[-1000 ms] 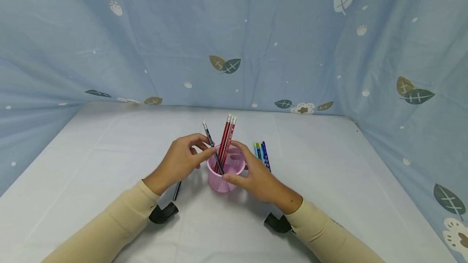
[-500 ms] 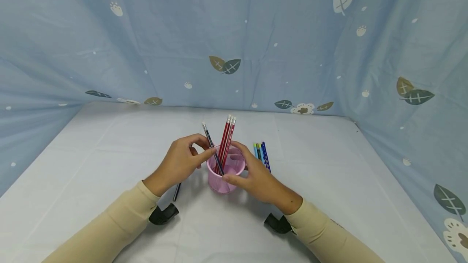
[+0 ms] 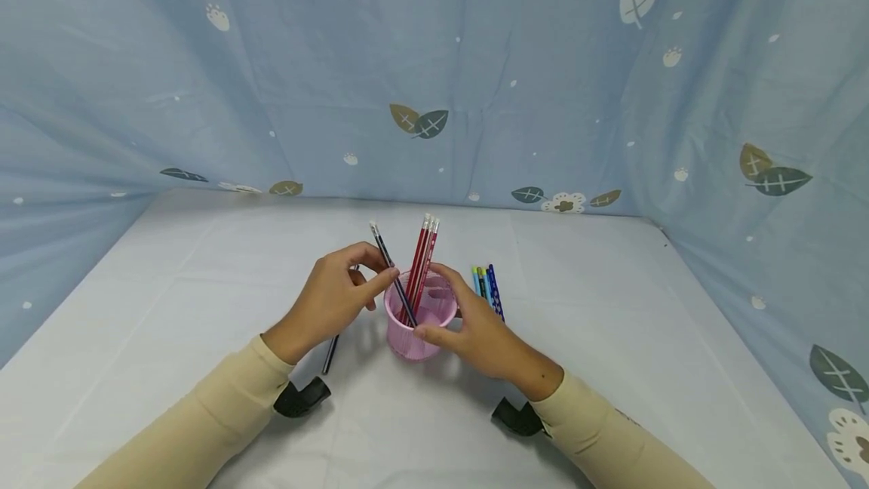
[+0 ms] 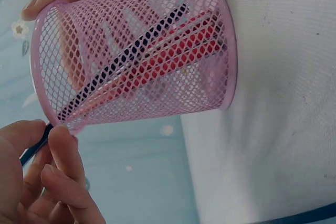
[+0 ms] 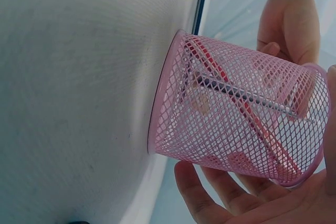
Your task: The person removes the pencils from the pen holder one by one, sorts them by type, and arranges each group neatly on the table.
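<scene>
A pink mesh pencil cup [image 3: 407, 342] stands upright on the table. My right hand [image 3: 482, 329] grips its right side near the rim, thumb in front and fingers behind. Between thumb and fingers, my left hand [image 3: 333, 294] pinches a dark pencil [image 3: 383, 246] with a white eraser end up. That pencil leans left over the rim. Through the mesh in the left wrist view, its lower part reaches deep into the cup beside several red pencils [image 4: 178, 51]. The red pencils [image 3: 422, 251] also stand eraser end up, rising above the rim.
Another dark pencil [image 3: 330, 355] lies on the white table left of the cup, partly hidden by the left hand. Several blue and green pencils [image 3: 493, 289] lie behind the right hand. Black wrist mounts [image 3: 302, 398] hang under both sleeves. A blue patterned curtain [image 3: 434, 59] encloses the table.
The left hand has shifted slightly left, and the upper end of the dark pencil has tipped a little left with it. The right hand and the cup stay in place.
</scene>
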Available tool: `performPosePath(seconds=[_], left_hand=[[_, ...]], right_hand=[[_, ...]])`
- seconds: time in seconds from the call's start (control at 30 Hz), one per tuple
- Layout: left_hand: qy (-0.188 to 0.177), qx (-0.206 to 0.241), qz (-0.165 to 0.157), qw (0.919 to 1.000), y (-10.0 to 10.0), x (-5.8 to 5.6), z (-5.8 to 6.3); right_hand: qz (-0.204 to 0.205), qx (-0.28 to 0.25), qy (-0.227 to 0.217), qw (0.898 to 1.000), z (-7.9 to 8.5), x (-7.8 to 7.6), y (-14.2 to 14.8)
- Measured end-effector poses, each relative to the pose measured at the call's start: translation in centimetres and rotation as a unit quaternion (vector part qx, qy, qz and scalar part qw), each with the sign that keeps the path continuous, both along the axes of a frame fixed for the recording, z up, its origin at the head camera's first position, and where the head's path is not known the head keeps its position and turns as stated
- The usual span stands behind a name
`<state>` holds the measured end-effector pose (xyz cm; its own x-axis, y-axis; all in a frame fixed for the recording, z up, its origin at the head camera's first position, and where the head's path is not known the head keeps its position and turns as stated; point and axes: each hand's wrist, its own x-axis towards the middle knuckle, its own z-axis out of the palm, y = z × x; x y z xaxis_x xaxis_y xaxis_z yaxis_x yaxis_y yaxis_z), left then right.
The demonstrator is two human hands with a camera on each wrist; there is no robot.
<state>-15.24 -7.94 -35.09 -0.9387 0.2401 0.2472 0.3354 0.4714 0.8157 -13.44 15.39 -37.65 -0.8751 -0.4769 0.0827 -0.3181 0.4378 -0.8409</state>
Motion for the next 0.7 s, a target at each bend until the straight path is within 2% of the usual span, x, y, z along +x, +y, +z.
performPosePath(seconds=[0.2, 0.43, 0.7], left_hand=[[0.006, 0.009, 0.001, 0.9999, -0.14, -0.02, 0.26], [0.000, -0.001, 0.010, 1.0000, -0.34, -0.07, 0.49], [-0.013, 0.041, 0.007, 0.9991, -0.82, -0.04, 0.90]], right_hand=[[0.001, -0.006, 0.006, 1.000, -0.20, -0.04, 0.02], [-0.002, 0.002, 0.000, 1.000, -0.22, -0.01, 0.00], [-0.004, -0.001, 0.003, 1.000, -0.11, 0.06, -0.03]])
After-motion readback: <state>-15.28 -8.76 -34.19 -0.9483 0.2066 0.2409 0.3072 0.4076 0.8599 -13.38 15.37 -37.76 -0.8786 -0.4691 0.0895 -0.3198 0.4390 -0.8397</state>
